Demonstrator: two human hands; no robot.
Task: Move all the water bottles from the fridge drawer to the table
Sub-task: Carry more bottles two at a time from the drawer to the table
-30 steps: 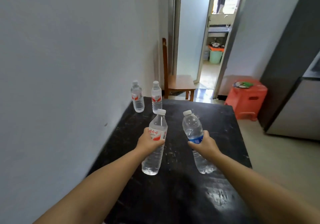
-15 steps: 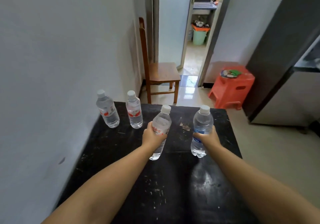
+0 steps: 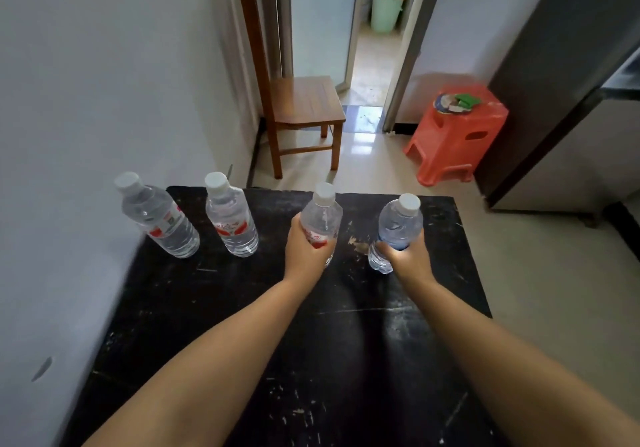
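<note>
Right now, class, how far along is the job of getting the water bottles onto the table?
Done: two red-label bottles stand on the black table by the wall. In hand: the left hand grips a third red-label bottle, the right hand a blue-label bottle; neither is released. The fridge drawer is out of view.

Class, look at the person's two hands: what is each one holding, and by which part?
The left hand grips a red-labelled bottle round its middle; the right hand grips a blue-labelled bottle round its lower body.
</note>
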